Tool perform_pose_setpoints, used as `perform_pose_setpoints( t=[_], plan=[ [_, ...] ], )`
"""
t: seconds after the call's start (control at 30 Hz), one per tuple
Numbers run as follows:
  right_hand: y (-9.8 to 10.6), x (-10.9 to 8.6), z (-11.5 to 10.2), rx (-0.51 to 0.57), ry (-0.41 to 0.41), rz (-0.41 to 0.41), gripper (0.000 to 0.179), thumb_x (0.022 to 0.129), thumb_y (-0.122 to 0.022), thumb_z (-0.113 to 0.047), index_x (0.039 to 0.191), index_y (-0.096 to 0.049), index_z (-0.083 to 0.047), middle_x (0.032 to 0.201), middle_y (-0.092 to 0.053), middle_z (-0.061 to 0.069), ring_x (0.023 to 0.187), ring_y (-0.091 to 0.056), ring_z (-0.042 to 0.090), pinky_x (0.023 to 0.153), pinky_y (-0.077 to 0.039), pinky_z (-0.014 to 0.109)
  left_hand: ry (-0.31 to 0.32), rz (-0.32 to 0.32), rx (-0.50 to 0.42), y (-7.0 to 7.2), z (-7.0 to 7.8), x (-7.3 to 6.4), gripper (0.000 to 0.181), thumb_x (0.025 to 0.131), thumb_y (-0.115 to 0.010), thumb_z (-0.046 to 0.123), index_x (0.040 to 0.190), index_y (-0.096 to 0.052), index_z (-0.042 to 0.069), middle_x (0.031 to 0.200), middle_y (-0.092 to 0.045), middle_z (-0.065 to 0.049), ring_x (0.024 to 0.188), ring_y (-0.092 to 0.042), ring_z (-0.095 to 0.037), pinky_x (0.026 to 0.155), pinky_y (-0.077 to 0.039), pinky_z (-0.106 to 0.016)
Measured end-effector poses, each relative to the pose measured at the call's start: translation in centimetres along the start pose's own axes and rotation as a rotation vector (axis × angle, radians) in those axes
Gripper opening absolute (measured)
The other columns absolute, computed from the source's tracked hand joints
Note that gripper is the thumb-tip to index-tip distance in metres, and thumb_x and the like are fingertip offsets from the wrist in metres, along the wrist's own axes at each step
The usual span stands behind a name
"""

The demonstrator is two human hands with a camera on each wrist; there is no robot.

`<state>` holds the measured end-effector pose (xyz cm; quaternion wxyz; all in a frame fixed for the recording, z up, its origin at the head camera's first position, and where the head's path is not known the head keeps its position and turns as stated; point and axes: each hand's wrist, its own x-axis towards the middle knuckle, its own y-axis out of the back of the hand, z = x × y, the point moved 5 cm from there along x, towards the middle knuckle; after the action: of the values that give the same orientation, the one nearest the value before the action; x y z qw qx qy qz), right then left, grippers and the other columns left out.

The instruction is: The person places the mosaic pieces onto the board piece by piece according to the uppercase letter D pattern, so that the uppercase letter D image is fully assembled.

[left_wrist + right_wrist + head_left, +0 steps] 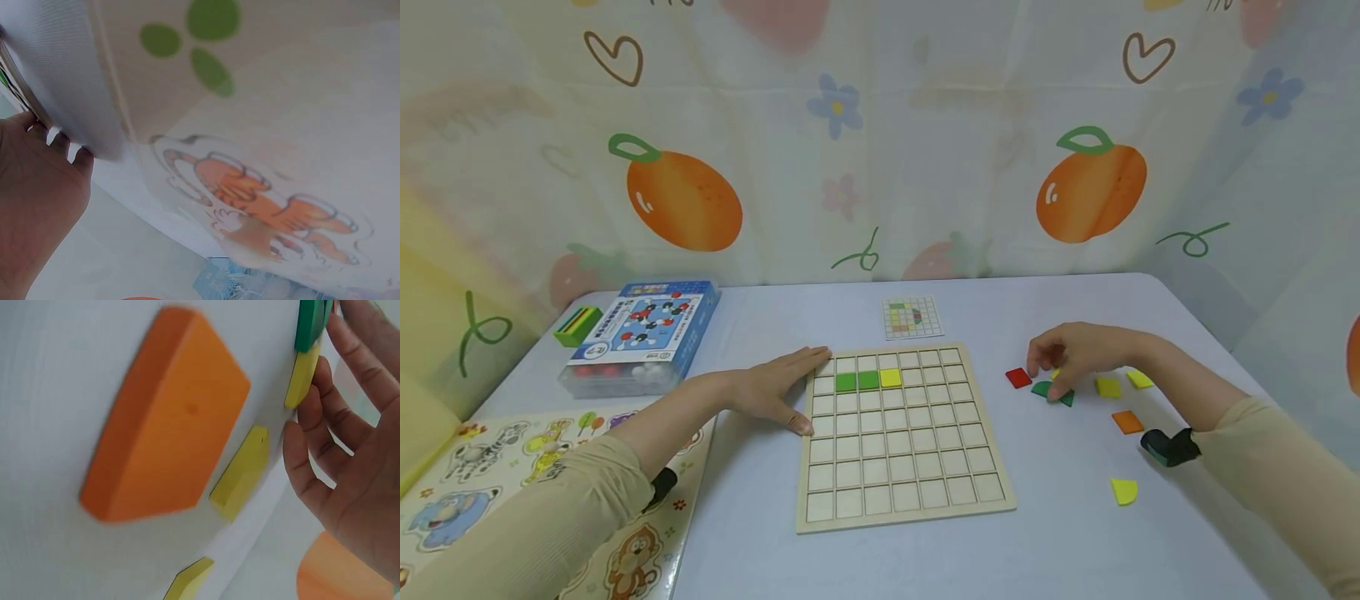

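Note:
A light wooden grid board lies on the table. Two green squares and one yellow square sit side by side in its second row. My left hand rests along the board's left edge, fingers extended toward its top corner and thumb lower down. To the right of the board, my right hand reaches down over green pieces, its thumb overlapping them. Its fingers bend loosely beside the green pieces and a yellow piece. A red square lies just left of those fingertips.
Several yellow pieces and an orange piece lie under and near the right forearm. Behind the board is a small pattern card. A boxed set, a green block and an animal puzzle board occupy the left side.

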<state>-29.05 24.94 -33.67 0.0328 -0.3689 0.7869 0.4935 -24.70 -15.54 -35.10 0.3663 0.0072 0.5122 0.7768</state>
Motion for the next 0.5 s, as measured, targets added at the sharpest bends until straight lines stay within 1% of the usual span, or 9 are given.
perform_pose_setpoints(
  t=[0.17,0.3,0.37,0.5],
  plan=[
    [-0.2,0.3,-0.7,-0.014,0.002,0.008,0.025,0.076,-0.085,-0.025,0.089,-0.066,-0.015,0.088,-0.058,0.003,0.090,-0.050,0.019,0.071,-0.047,0.027,-0.005,0.001,-0.007,-0.1,-0.2,0.0,0.114,0.080,-0.079,0.046,0.159,-0.008,0.006,0.168,-0.003,-0.017,0.155,0.001,-0.043,0.125,-0.008,-0.063],
    [-0.2,0.3,-1.1,-0.015,-0.001,0.006,0.025,0.076,-0.085,-0.022,0.087,-0.065,-0.012,0.087,-0.059,0.003,0.086,-0.052,0.018,0.070,-0.049,0.027,-0.012,0.002,-0.009,-0.1,-0.2,0.0,0.114,0.080,-0.079,0.046,0.159,-0.007,0.006,0.168,-0.003,-0.018,0.155,0.001,-0.044,0.124,-0.008,-0.063],
    [-0.2,0.3,-1.3,-0.021,0.007,0.010,0.026,0.075,-0.086,-0.021,0.085,-0.064,-0.012,0.085,-0.059,0.002,0.084,-0.053,0.018,0.069,-0.050,0.026,-0.016,0.002,-0.007,-0.1,-0.2,0.0,0.114,0.080,-0.079,0.046,0.159,-0.007,0.006,0.168,-0.003,-0.018,0.155,0.001,-0.044,0.124,-0.008,-0.063],
    [0.0,0.5,-2.1,-0.029,0.048,0.029,0.025,0.075,-0.085,-0.016,0.082,-0.062,-0.010,0.079,-0.059,0.000,0.079,-0.055,0.016,0.067,-0.050,0.024,-0.022,0.003,0.003,-0.1,-0.2,0.0,0.114,0.080,-0.078,0.046,0.159,-0.007,0.005,0.168,-0.003,-0.019,0.155,0.001,-0.045,0.124,-0.008,-0.063]
  ],
)
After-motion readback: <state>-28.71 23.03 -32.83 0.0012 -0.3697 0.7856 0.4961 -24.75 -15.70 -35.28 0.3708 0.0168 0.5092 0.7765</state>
